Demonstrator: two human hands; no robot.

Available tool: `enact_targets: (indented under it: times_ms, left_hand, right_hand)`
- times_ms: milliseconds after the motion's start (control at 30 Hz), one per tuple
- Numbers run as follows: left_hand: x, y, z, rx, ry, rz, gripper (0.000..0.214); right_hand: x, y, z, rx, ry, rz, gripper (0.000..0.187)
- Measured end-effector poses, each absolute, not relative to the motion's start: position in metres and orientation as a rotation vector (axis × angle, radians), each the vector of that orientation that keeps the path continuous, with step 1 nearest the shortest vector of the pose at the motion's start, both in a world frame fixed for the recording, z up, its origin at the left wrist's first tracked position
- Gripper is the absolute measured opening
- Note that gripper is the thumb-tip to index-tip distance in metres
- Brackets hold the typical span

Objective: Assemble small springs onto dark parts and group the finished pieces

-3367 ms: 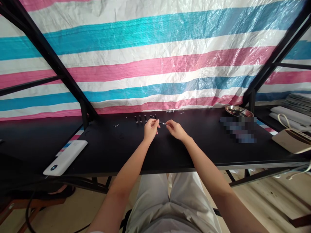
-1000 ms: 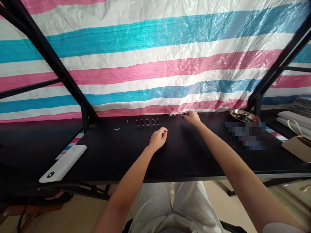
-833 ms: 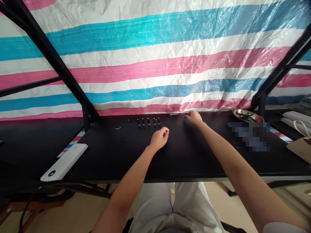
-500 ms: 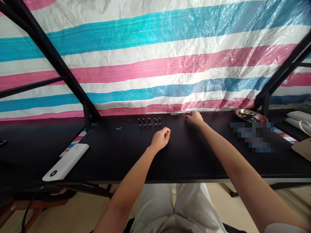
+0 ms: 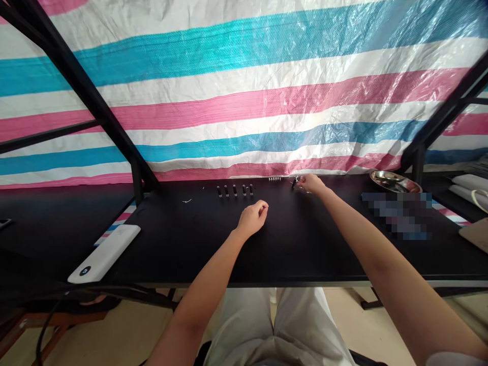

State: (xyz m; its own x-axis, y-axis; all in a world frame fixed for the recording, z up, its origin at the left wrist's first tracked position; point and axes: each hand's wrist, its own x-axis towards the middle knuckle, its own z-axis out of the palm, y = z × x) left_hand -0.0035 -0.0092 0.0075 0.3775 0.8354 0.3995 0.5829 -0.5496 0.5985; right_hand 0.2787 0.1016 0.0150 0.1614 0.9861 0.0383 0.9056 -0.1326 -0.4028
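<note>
My left hand rests on the black table with its fingers curled into a pinch; what it holds, if anything, is too small to see. My right hand reaches to the table's far edge, fingers closed on a small dark piece with thin white wire. Left of it lies a short silvery row of tiny parts. Several small black cylinders stand in a row behind my left hand.
A white power bank lies at the table's left front corner. A metal dish sits at the far right, with a blurred patch beside it. A tiny white wire scrap lies left of the cylinders. Black frame posts flank the table.
My hands were together over the table's middle, holding a thin part. Since then my right hand went to the far edge and closed on the small wired piece; the left stayed curled.
</note>
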Motion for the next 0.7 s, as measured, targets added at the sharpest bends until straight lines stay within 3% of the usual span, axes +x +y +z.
enact_targets:
  times_ms: [533, 700]
  left_hand:
    - [-0.004, -0.009, 0.005, 2.327, 1.228, 0.95, 0.016]
    - [-0.004, -0.009, 0.007, 2.329, 1.245, 0.946, 0.017]
  right_hand:
    - [0.277, 0.105, -0.008, -2.021, -1.78, 0.384, 0.011]
    - [0.28, 0.102, -0.003, -2.066, -1.78, 0.456, 0.035]
